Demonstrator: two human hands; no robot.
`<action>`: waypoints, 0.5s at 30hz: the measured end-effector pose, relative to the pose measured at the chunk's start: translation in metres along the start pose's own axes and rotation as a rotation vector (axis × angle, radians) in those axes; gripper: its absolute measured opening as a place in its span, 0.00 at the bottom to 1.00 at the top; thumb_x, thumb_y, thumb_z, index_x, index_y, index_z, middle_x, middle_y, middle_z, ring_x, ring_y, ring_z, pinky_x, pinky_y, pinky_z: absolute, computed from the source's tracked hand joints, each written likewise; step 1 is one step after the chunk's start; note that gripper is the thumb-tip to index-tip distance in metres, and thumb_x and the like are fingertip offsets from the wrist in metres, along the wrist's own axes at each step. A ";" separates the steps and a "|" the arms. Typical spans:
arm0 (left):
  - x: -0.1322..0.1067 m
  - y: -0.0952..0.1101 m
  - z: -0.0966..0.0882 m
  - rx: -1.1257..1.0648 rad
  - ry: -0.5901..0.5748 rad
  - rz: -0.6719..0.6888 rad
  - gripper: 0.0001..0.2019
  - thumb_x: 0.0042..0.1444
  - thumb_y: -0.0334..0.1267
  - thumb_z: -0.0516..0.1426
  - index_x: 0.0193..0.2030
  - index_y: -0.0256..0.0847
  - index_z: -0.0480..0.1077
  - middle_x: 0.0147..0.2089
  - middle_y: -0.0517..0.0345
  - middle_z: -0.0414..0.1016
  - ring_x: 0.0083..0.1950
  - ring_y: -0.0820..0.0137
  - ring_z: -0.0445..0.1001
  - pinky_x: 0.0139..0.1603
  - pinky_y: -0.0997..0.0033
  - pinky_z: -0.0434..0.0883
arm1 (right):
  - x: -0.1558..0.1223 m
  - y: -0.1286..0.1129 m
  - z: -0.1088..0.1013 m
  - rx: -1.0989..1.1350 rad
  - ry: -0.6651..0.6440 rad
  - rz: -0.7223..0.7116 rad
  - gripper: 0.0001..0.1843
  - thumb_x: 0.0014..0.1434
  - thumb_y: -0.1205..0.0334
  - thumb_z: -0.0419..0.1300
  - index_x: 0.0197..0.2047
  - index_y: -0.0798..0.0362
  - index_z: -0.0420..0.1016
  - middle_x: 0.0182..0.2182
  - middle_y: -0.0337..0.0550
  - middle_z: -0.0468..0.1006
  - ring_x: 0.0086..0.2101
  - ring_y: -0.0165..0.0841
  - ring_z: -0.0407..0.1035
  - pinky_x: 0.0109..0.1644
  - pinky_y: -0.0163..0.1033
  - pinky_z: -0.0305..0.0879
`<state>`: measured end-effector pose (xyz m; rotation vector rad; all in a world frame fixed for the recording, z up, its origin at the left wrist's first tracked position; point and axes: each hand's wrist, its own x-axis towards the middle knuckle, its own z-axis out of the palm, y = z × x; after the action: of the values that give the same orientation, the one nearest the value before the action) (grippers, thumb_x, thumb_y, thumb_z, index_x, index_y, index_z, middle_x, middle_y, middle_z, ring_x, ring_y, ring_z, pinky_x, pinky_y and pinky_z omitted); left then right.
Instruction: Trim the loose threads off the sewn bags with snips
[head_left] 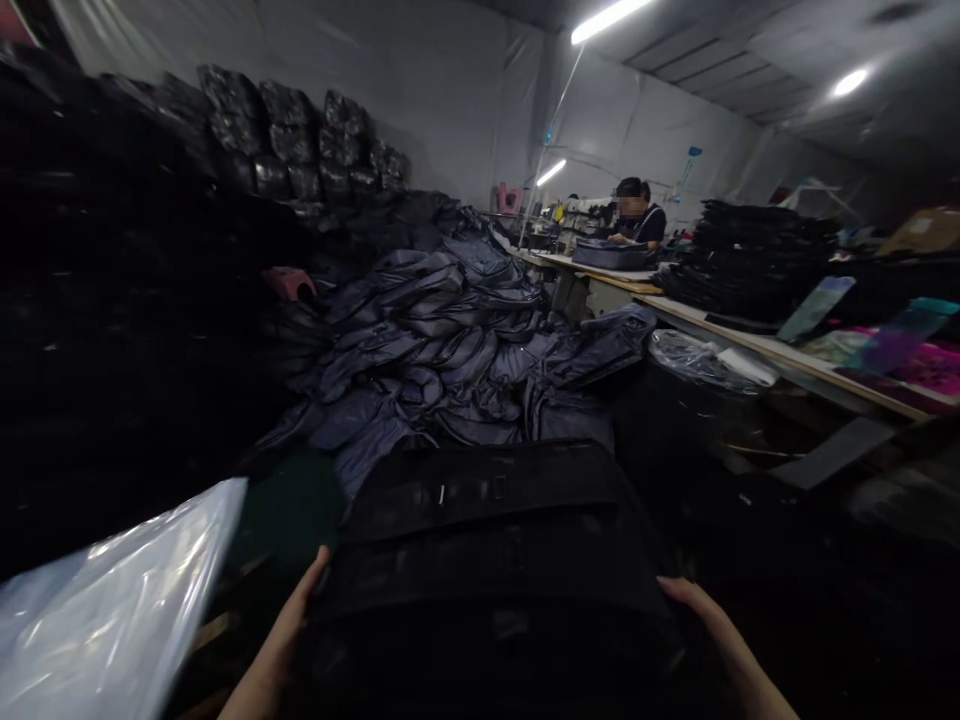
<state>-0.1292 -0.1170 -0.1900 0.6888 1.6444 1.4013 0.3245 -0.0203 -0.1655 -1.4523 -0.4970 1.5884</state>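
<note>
A black bag (pixel 491 560) with stacked front pockets and rounded top corners fills the lower middle of the head view. My left hand (pixel 313 580) grips its left side, the thumb showing along the edge. On the opposite side, my right hand (pixel 684 592) holds the bag with its thumb at the edge. The other fingers of both hands are hidden behind or under the dark fabric. Beyond the bag's top lies a large heap of dark blue-grey bags (pixel 450 340). At lower left, a stack of clear plastic sheets or bags (pixel 112 610) shines near my left forearm.
A long worktable (pixel 750 345) runs along the right, bearing a tall stack of black pieces (pixel 742 260). A person (pixel 641 220) works there at a dark bag (pixel 613 254). Black wrapped bundles (pixel 285 130) are piled at back left. A pink stool (pixel 290 283) stands among the heaps.
</note>
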 end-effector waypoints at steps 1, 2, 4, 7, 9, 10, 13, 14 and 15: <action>0.004 -0.001 -0.002 -0.015 -0.013 0.037 0.36 0.40 0.59 0.60 0.58 0.51 0.64 0.66 0.67 0.56 0.67 0.56 0.51 0.66 0.60 0.54 | -0.004 -0.001 0.001 0.008 0.009 -0.007 0.13 0.42 0.58 0.66 0.32 0.54 0.77 0.27 0.43 0.81 0.32 0.41 0.76 0.34 0.37 0.72; 0.008 -0.004 -0.003 -0.028 -0.029 0.069 0.36 0.38 0.57 0.62 0.56 0.50 0.66 0.65 0.66 0.58 0.67 0.56 0.51 0.67 0.60 0.53 | -0.007 -0.002 0.002 0.008 0.020 -0.016 0.12 0.42 0.58 0.66 0.32 0.54 0.77 0.27 0.43 0.81 0.32 0.41 0.76 0.34 0.37 0.72; 0.020 -0.011 -0.005 -0.047 -0.042 0.082 0.34 0.36 0.53 0.64 0.54 0.49 0.68 0.64 0.65 0.61 0.66 0.55 0.54 0.66 0.60 0.53 | -0.013 -0.005 0.001 -0.005 0.045 -0.047 0.13 0.43 0.56 0.65 0.32 0.54 0.78 0.27 0.43 0.81 0.33 0.42 0.76 0.34 0.39 0.73; 0.040 -0.016 -0.001 -0.086 -0.024 -0.003 0.32 0.36 0.46 0.65 0.52 0.48 0.69 0.62 0.61 0.64 0.64 0.56 0.58 0.65 0.59 0.56 | -0.022 -0.010 -0.005 -0.034 0.088 -0.145 0.13 0.43 0.55 0.64 0.31 0.53 0.78 0.28 0.44 0.81 0.35 0.43 0.76 0.37 0.39 0.73; 0.047 -0.009 0.007 -0.133 -0.036 -0.051 0.32 0.33 0.42 0.66 0.50 0.46 0.69 0.60 0.59 0.67 0.63 0.55 0.60 0.64 0.59 0.59 | -0.028 -0.013 -0.013 -0.058 0.131 -0.224 0.11 0.42 0.55 0.64 0.29 0.51 0.78 0.29 0.44 0.81 0.36 0.43 0.75 0.39 0.38 0.72; 0.048 -0.003 0.012 -0.159 -0.058 -0.073 0.32 0.31 0.40 0.66 0.50 0.45 0.70 0.58 0.58 0.69 0.62 0.54 0.61 0.62 0.58 0.61 | -0.031 -0.014 -0.018 -0.078 0.157 -0.260 0.10 0.42 0.55 0.63 0.28 0.50 0.78 0.29 0.44 0.81 0.37 0.43 0.75 0.40 0.39 0.72; 0.043 0.016 0.030 -0.253 -0.167 -0.129 0.38 0.29 0.36 0.68 0.54 0.46 0.66 0.53 0.57 0.74 0.60 0.54 0.65 0.58 0.59 0.66 | -0.040 -0.016 -0.041 -0.160 0.228 -0.371 0.11 0.41 0.53 0.64 0.30 0.48 0.78 0.30 0.45 0.80 0.39 0.46 0.74 0.40 0.42 0.72; 0.041 0.021 0.036 -0.292 -0.198 -0.145 0.40 0.31 0.36 0.68 0.56 0.47 0.65 0.52 0.58 0.75 0.58 0.55 0.67 0.56 0.60 0.67 | -0.044 -0.016 -0.051 -0.179 0.252 -0.418 0.13 0.40 0.52 0.65 0.31 0.47 0.78 0.32 0.46 0.80 0.40 0.47 0.73 0.40 0.42 0.72; 0.040 0.024 0.044 -0.330 -0.231 -0.168 0.39 0.34 0.38 0.67 0.58 0.47 0.63 0.51 0.58 0.75 0.57 0.57 0.69 0.55 0.61 0.68 | -0.048 -0.015 -0.060 -0.201 0.286 -0.460 0.14 0.40 0.51 0.65 0.32 0.47 0.78 0.33 0.46 0.80 0.42 0.48 0.72 0.39 0.42 0.72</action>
<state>-0.1136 -0.0560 -0.1775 0.4881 1.2250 1.3732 0.3816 -0.0681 -0.1398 -1.5470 -0.7727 0.9742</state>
